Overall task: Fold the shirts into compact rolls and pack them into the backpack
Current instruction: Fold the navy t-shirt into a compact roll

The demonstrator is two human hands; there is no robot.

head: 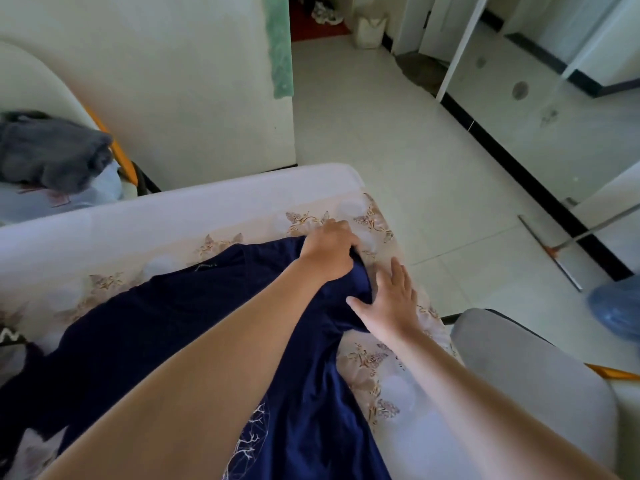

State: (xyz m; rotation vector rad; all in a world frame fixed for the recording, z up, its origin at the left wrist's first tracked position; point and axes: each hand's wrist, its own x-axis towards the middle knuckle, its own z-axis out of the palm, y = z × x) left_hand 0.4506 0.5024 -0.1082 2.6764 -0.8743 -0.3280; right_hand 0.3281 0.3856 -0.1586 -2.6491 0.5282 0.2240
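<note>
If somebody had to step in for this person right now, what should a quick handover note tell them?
Left hand: grips the far end of the navy shirt, with the cloth bunched under its fingers.
Right hand: open, fingers spread, resting flat at the shirt's edge next to the left hand.
Things: the navy shirt lies spread along the floral bed sheet. A grey garment sits in a heap at the far left. I cannot pick out a backpack in this view.
Done: no roll made, nothing packed.
Left: fold and roll the navy shirt, find the backpack and pack it.
</note>
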